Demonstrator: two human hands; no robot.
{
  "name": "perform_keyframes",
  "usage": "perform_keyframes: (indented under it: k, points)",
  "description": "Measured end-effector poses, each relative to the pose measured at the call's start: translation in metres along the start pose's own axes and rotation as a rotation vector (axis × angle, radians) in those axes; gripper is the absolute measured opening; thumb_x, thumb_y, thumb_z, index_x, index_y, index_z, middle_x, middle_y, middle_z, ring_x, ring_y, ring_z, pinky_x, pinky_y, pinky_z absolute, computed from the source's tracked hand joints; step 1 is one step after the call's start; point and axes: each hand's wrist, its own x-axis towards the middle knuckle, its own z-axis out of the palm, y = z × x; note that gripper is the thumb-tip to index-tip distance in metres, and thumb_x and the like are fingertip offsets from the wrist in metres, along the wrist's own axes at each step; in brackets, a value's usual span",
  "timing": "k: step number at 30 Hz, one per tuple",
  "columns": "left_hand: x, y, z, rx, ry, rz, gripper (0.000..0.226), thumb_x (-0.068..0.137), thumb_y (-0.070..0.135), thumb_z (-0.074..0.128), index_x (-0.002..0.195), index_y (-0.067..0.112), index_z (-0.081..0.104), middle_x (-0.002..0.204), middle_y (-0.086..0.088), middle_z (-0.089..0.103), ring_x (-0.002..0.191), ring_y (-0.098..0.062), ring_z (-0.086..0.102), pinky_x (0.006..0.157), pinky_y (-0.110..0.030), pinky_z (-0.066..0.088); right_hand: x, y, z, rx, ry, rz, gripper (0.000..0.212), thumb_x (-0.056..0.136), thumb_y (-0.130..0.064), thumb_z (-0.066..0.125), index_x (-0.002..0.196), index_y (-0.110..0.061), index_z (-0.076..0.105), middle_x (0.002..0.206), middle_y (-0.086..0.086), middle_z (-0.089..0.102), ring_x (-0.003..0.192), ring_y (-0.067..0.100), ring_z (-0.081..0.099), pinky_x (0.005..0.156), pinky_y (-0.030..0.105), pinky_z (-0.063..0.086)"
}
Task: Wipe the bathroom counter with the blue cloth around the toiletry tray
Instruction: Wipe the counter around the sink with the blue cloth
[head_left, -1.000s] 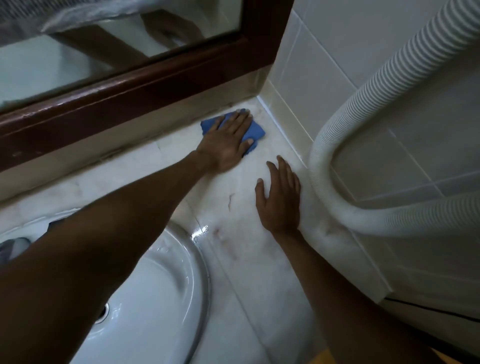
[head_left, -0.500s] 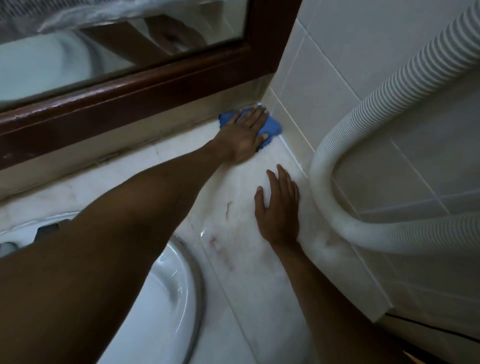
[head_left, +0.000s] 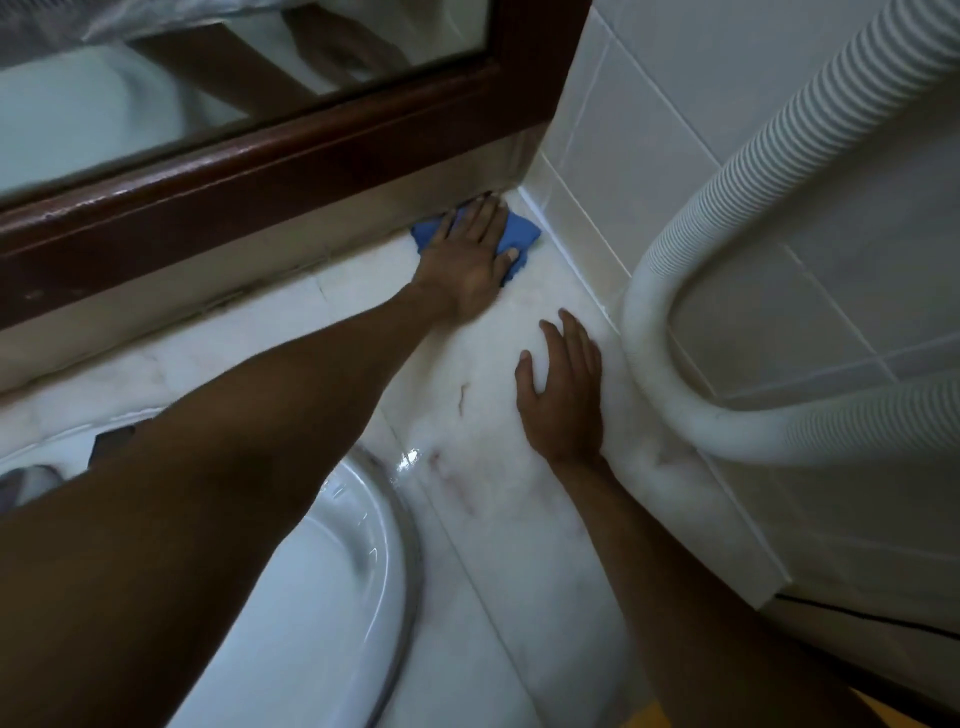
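Observation:
The blue cloth (head_left: 519, 233) lies flat in the far right corner of the white marble counter (head_left: 493, 519), where the backsplash meets the tiled side wall. My left hand (head_left: 470, 257) presses down on it with fingers spread, covering most of it. My right hand (head_left: 563, 389) rests palm-down on the counter, closer to me and near the side wall, holding nothing. No toiletry tray is in view.
A white sink basin (head_left: 322, 597) with a metal rim sits at the lower left. A dark wooden mirror frame (head_left: 260, 176) runs along the back. A thick white ribbed hose (head_left: 691, 291) loops against the tiled wall on the right, just beside my right hand.
My left hand has pushed the blue cloth from the open counter back into the corner against the backsplash. My right hand stays planted in the same spot.

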Motion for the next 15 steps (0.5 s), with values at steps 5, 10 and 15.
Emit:
perform_keyframes:
  k: [5, 10, 15]
  points:
    - [-0.102, 0.01, 0.019, -0.016, 0.016, 0.072, 0.065, 0.108, 0.047, 0.019, 0.16, 0.01, 0.008, 0.168, -0.005, 0.006, 0.155, -0.019, 0.005, 0.126, -0.04, 0.002, 0.0, -0.001, -0.001, 0.016, 0.018, -0.021, 0.04, 0.098, -0.027, 0.052, 0.133, -0.008, 0.057, 0.15, 0.011, 0.047, 0.141, 0.025, 0.041, 0.117, 0.041, 0.03]
    - [-0.141, -0.017, 0.017, 0.08, -0.028, 0.172, 0.067, 0.105, 0.052, 0.013, 0.161, 0.016, 0.004, 0.169, 0.001, 0.002, 0.155, -0.015, 0.002, 0.126, -0.039, 0.003, -0.001, -0.002, -0.007, 0.005, -0.055, 0.009, 0.042, 0.1, -0.031, 0.046, 0.136, -0.011, 0.053, 0.152, 0.008, 0.044, 0.143, 0.022, 0.037, 0.118, 0.04, 0.028]
    - [-0.124, 0.005, 0.023, -0.07, 0.142, -0.375, 0.065, 0.106, 0.045, 0.017, 0.16, 0.011, 0.008, 0.168, -0.006, 0.005, 0.155, -0.02, 0.003, 0.125, -0.043, 0.001, -0.004, 0.008, -0.01, -0.004, -0.153, -0.041, 0.048, 0.1, -0.033, 0.042, 0.141, -0.01, 0.049, 0.155, 0.013, 0.039, 0.144, 0.028, 0.035, 0.118, 0.044, 0.027]
